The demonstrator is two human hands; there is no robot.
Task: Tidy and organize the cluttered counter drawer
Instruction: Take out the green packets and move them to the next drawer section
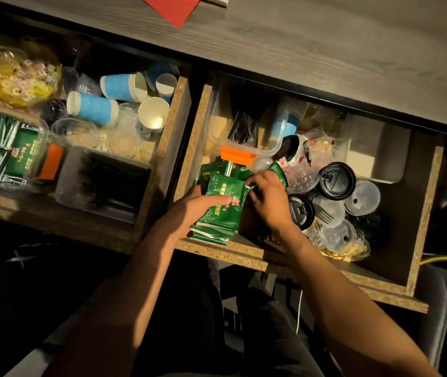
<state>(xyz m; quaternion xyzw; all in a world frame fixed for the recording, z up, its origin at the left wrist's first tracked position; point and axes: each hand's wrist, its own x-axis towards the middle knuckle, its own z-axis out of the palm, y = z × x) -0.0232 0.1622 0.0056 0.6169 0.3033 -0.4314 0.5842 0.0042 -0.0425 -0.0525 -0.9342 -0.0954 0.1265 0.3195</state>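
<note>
Both forearms reach into right drawer (421,213), hands on green packets.
Left hand (189,205) grips a stack of green tea packets (221,210) at drawer's 7 o'clock corner, thumb curled over top. Right hand (268,198) just beside at 3 o'clock, fingers pinching a packet edge. Black lids (336,180) and clear lids (362,197) piled further toward 3 o'clock. Blue paper cups (94,108) lie in left drawer (174,123).

Both bare forearms reach forward into the drawer (421,213), the left hand (203,204) gripping a stack of green packets (221,210), the right hand (268,198) pinching at its far edge.
</note>
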